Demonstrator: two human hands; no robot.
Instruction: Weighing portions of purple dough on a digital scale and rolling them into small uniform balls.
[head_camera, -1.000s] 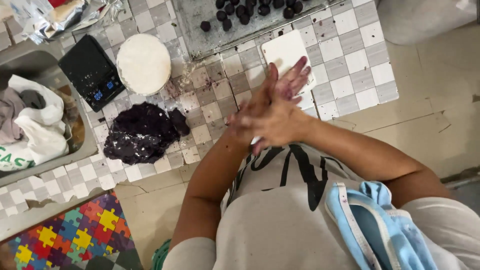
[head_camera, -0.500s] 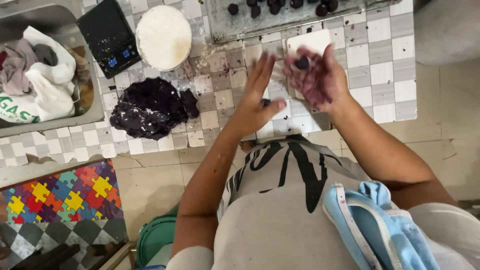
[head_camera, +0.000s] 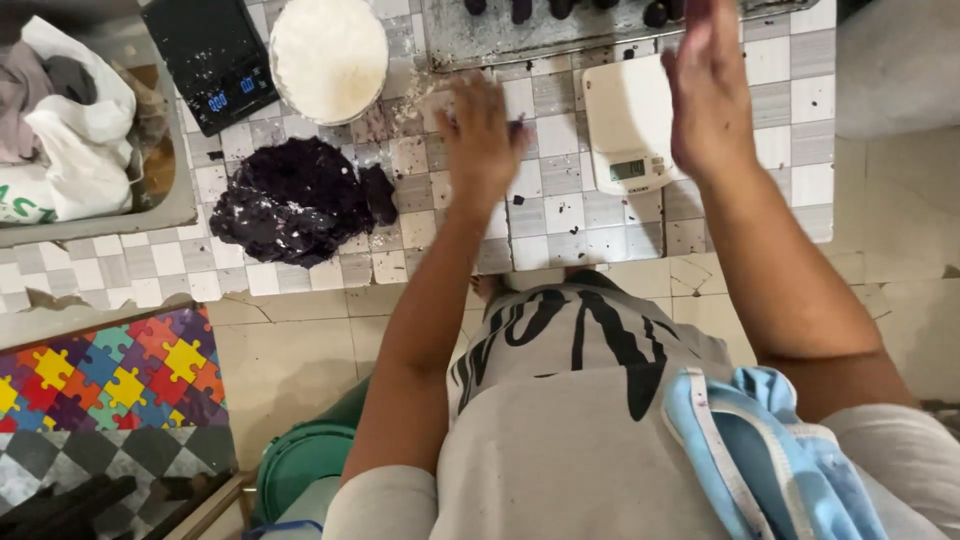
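You have one view only, from the camera on your head, so no second view shares any of the scene. It looks almost straight down along your chest and arms. Your shirt front fills the lower half, close to the lens. The tiled counter (head_camera: 560, 215) runs across the upper part, farther off, with your left hand (head_camera: 482, 140) and right hand (head_camera: 712, 95) reaching over it. The top edge cuts off a metal tray (head_camera: 520, 45); the left edge cuts a grey tub (head_camera: 175, 215). Floor and a puzzle-pattern mat (head_camera: 110, 365) lie at lower left.
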